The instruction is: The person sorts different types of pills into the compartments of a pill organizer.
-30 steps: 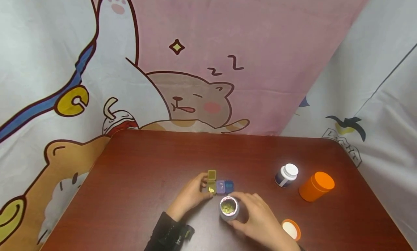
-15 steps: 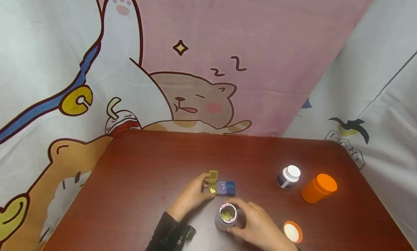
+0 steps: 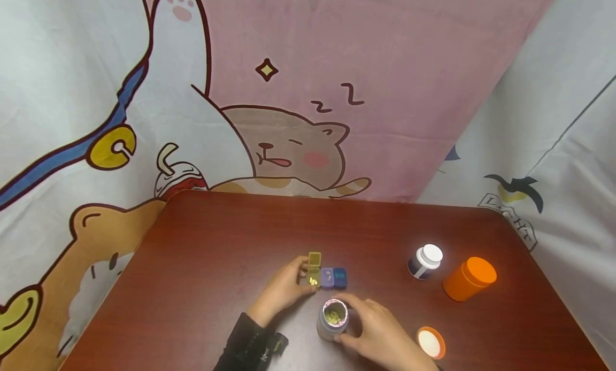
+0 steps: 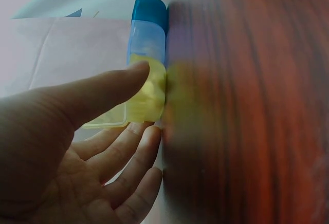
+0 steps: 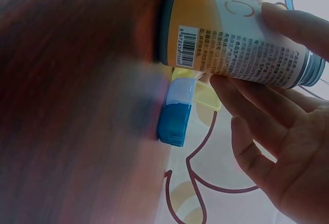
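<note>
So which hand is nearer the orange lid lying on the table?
Right. The right hand holds the open bottle just left of the orange lid; the left hand is farther off, at the pill box.

Table (image 3: 216,242): dark red wood-grain top, smooth, semi-gloss. Pill box (image 3: 327,277): translucent plastic, yellow, purple and blue cells. Bottle (image 3: 332,322): printed glossy paper label, silvery foil remnant around the mouth. Orange jar (image 3: 468,279): matt plastic. Backdrop (image 3: 337,66): printed cloth, creased.
</note>
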### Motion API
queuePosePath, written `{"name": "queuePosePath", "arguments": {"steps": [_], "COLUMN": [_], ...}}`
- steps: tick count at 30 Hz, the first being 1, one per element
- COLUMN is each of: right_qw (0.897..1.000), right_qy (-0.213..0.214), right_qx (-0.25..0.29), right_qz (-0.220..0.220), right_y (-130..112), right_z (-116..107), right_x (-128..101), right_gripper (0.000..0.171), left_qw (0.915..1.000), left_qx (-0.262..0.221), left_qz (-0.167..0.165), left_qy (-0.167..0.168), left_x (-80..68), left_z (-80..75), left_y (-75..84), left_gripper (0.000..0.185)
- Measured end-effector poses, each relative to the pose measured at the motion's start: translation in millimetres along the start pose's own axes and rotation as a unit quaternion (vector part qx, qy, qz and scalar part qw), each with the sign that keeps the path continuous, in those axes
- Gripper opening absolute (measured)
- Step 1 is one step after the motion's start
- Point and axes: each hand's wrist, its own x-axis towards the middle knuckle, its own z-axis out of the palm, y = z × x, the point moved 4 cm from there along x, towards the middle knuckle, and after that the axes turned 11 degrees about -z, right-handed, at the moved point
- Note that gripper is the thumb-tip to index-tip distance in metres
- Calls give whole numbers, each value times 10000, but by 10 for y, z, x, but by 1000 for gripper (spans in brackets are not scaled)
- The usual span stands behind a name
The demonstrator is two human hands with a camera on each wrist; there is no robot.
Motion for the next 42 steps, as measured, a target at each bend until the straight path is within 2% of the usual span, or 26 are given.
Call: {"name": "queuePosePath", "arguments": {"steps": [5,13,17,21,25,28,32,35,38,42], "right_qw": [9999,9999,9996,9990,9990,9989,9980,9974,9962,9901], "right_qy": [21,-120,-24,28,-68,-118,-198,-302,-237,61], "right_qx": [-121,-32,-131,-231,-275,-313,-437,-474,-607,-1047], "right_qz": [-87,-91,-232,-376,-335,-324,-416,-445,-585,-929], "right_y": [-12,-17,-30,-53,-58,-28,72,169,246,334], "right_z": [14,17,18,20,24,36,69,77,38,-61], "right_x": [17,28,29,19,1,-31,-115,-190,-250,-313], "right_gripper": [70,72,73,74,79,81,74,65,59,58], "left_qw": [10000,9999,9999,9990,9942,9854,9712,9660,9661,9761], "left_qx": [19,75,118,411,997,1552,2100,2267,2294,2018], "left_qz": [41,74,78,72,-13,-120,-204,-129,-38,92], "left_qy": [23,27,40,157,399,689,1111,1240,1182,797], "left_x": [0,-5,-10,-44,-126,-210,-353,-465,-566,-673], "left_z": [-2,-12,-26,-56,-144,-227,-306,-326,-326,-295], "left_y": [-1,8,15,16,45,74,103,117,126,141], "left_gripper": [64,63,64,67,72,74,70,66,64,66]}}
